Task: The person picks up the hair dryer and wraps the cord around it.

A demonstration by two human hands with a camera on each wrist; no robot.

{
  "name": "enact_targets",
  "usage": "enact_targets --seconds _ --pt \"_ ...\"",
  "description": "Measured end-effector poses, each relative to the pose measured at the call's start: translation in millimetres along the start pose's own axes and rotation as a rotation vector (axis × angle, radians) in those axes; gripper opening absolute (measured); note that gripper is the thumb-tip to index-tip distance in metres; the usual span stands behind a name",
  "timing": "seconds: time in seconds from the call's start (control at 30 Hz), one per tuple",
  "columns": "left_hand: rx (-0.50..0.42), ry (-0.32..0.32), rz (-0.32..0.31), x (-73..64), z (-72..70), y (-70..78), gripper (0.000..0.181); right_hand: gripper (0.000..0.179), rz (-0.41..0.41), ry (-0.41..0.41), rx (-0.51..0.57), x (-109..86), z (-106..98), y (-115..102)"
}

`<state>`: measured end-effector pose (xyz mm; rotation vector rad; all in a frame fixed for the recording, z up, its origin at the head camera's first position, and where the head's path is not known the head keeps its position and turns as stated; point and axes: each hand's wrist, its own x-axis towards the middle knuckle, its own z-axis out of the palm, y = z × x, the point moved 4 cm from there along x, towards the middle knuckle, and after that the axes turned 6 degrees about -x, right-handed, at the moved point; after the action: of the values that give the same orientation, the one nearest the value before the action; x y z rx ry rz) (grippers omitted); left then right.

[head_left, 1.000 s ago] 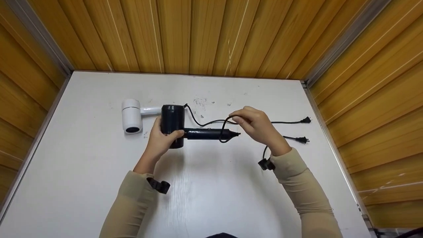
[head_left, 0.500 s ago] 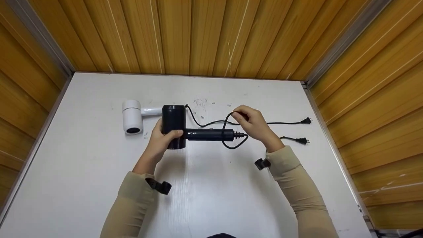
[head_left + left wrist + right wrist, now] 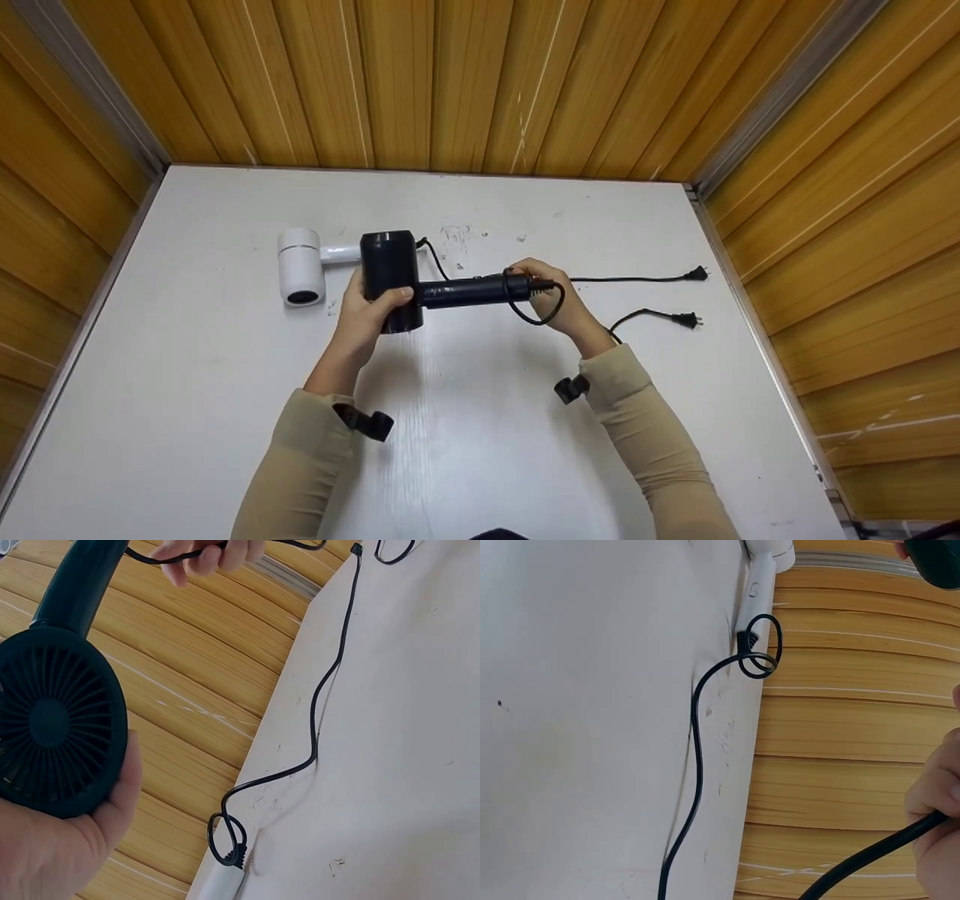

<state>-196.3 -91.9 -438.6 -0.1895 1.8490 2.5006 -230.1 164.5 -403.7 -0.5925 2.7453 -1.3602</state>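
My left hand (image 3: 356, 330) grips the barrel of a dark navy hair dryer (image 3: 388, 259), thumb across its front, raised over the table. The dryer's handle (image 3: 472, 291) points right, tilted slightly upward. Its round vented end (image 3: 49, 722) fills the left side of the left wrist view. At the handle's tip my right hand (image 3: 564, 307) pinches the black power cord (image 3: 559, 306), which loops around the handle. Some of the right fingers are hidden behind the handle. In the right wrist view the cord (image 3: 870, 856) runs out of the fingers.
A white hair dryer (image 3: 300, 266) lies on the white table (image 3: 225, 390) at the back left, its black cord (image 3: 313, 712) stretched to the right. Two plugs, an upper plug (image 3: 697, 273) and a lower plug (image 3: 685, 320), lie at right. Wood-patterned walls (image 3: 480, 82) enclose the table.
My right hand has moved left and down with the cord, in behind the handle's end. The dryer has tilted slightly, handle tip up. The left hand keeps its grip.
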Motion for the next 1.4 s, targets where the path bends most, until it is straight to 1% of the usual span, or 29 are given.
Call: enact_targets --seconds 0.03,0.13,0.2,0.27,0.37,0.43,0.5,0.57,0.63,0.7,0.77,0.83,0.9,1.0,1.1,1.17,1.27,1.33,1.4 --pt "-0.001 0.009 0.004 0.0 0.1 0.3 0.061 0.02 0.004 -0.003 0.002 0.2 4 6" --pt "-0.017 0.036 0.014 0.3 0.4 1.0 0.062 0.022 -0.016 -0.005 -0.024 0.6 15 20" --pt "-0.025 0.057 0.017 0.4 0.4 1.2 0.062 0.025 -0.025 -0.007 -0.021 0.3 22 32" --pt "-0.037 0.081 0.02 0.9 0.1 1.3 0.061 0.03 -0.042 -0.01 -0.031 -1.8 28 36" --pt "-0.053 0.124 0.022 1.8 -1.1 2.0 0.06 0.037 -0.032 -0.019 -0.018 -6.4 35 42" --pt "-0.074 0.164 0.031 2.8 -2.7 3.1 0.061 0.041 -0.017 -0.027 -0.004 -9.9 40 45" --pt "-0.084 0.217 0.053 4.1 -5.2 4.7 0.06 0.041 0.008 -0.036 0.035 -15.2 45 49" --pt "-0.094 0.275 0.07 5.2 -8.3 5.7 0.062 0.039 0.042 -0.036 0.077 -21.2 48 54" --pt "-0.097 0.332 0.086 6.0 -11.6 6.2 0.063 0.036 0.078 -0.02 0.098 -26.9 50 58" --pt "-0.101 0.374 0.098 6.4 -14.0 5.9 0.065 0.033 0.092 0.01 0.086 -31.6 50 60" --pt "-0.1 0.402 0.106 6.5 -15.6 5.4 0.067 0.03 0.081 0.036 0.043 -35.1 49 58" --pt "-0.089 0.422 0.122 6.4 -16.8 4.8 0.068 0.029 0.043 0.049 -0.021 -38.0 46 54" --pt "-0.08 0.444 0.143 6.3 -17.6 4.4 0.07 0.029 -0.016 0.063 -0.098 -40.6 43 46" --pt "-0.063 0.473 0.184 6.2 -18.7 4.2 0.072 0.028 -0.135 0.1 -0.213 -44.9 37 32" --pt "-0.045 0.49 0.214 6.5 -19.5 3.8 0.076 0.025 -0.269 0.147 -0.294 -49.6 31 17" --pt "-0.029 0.494 0.224 6.4 -19.9 3.3 0.078 0.022 -0.36 0.174 -0.323 -52.8 27 8" --pt "-0.002 0.499 0.229 6.1 -20.4 1.8 0.08 0.019 -0.48 0.192 -0.341 -57.1 22 -4" --pt "0.024 0.499 0.234 6.0 -20.7 0.6 0.081 0.018 -0.543 0.197 -0.349 -59.2 20 -12" --pt "0.059 0.5 0.235 6.0 -21.2 -0.7 0.082 0.017 -0.585 0.195 -0.357 -60.6 16 -20"
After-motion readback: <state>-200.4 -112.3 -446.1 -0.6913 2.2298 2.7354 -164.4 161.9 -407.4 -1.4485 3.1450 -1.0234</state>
